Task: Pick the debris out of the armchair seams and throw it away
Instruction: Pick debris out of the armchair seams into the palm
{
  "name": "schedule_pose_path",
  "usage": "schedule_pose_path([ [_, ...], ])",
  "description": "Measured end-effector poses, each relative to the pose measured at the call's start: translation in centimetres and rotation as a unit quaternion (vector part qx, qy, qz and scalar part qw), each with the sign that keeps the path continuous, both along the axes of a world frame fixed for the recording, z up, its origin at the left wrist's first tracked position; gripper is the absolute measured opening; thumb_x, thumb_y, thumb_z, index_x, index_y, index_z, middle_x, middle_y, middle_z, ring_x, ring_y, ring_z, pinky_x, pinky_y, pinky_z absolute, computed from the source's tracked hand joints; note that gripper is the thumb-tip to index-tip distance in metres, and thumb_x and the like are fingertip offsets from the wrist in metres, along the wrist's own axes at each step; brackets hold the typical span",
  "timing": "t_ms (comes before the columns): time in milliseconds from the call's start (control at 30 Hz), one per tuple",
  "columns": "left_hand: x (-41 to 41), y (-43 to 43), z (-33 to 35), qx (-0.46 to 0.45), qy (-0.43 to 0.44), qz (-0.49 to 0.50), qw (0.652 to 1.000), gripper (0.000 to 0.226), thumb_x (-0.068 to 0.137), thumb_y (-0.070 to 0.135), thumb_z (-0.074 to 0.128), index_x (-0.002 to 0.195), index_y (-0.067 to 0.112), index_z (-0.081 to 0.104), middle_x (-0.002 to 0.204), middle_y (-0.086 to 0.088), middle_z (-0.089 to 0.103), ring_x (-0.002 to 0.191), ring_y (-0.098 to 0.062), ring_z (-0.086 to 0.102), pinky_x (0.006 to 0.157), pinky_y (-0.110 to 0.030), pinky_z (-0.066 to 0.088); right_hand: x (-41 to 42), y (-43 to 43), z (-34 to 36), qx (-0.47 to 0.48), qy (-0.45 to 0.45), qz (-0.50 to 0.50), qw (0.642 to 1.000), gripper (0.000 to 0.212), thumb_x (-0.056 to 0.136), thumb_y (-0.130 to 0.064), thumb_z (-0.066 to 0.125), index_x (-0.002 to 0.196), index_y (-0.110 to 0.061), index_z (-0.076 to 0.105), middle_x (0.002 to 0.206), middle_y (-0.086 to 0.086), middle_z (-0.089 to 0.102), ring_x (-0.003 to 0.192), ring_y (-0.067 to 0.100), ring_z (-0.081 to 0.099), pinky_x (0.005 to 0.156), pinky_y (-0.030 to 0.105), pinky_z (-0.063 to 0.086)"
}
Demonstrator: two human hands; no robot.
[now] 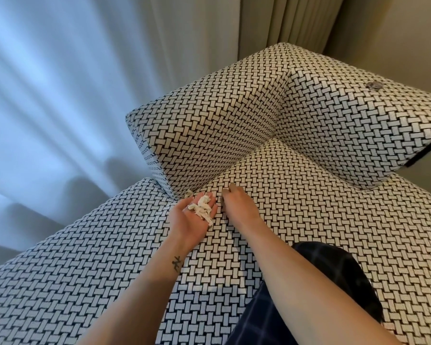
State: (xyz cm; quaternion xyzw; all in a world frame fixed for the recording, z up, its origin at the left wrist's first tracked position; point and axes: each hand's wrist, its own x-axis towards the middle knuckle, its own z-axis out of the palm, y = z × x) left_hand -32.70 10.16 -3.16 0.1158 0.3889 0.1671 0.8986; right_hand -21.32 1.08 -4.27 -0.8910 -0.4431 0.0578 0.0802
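Cradling scraps (203, 208) over armchair seat (309, 220) by curtains (60, 83), left hand (188, 224) spread; right hand (237, 206) unclear.

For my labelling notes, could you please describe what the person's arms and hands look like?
Both forearms are bare: no sleeves, gloves, watch or rings show. The left hand and right hand are bare too. A small dark tattoo sits on the inner left forearm near the wrist.

Looked down from the head, close over left hand (192, 217) and right hand (237, 205), armchair (309, 220) seam just beyond.
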Motion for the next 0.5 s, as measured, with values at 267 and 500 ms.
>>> schedule_pose_path([
  [267, 0.1, -0.9, 1.6, 0.002, 0.000, -0.016, 1.000, 0.042, 0.102, 0.022, 0.044, 0.136, -0.001, 0.056, 0.135, -0.024, 0.064, 0.129, -0.036, 0.058, 0.116, -0.048, 0.041, -0.3, -1.3, 1.4, 0.132, 0.127, -0.125, 0.975, 0.020, 0.101, -0.013, 0.051, 0.095, -0.007, 0.070, 0.097, 0.006, 0.065, 0.087, 0.022, 0.064, 0.078, 0.037, 0.055],
  [500, 3.9, -2.3, 5.1, 0.009, -0.025, -0.052, 0.998, 0.043, 0.102, 0.021, 0.042, 0.135, -0.001, 0.056, 0.141, -0.024, 0.059, 0.135, -0.034, 0.054, 0.116, -0.045, 0.040, 0.9, -3.9, 5.3, 0.329, 0.288, -0.219, 0.872, 0.020, 0.103, -0.014, 0.054, 0.118, -0.015, 0.068, 0.101, -0.002, 0.067, 0.072, 0.003, 0.058, 0.056, 0.009, 0.040],
])
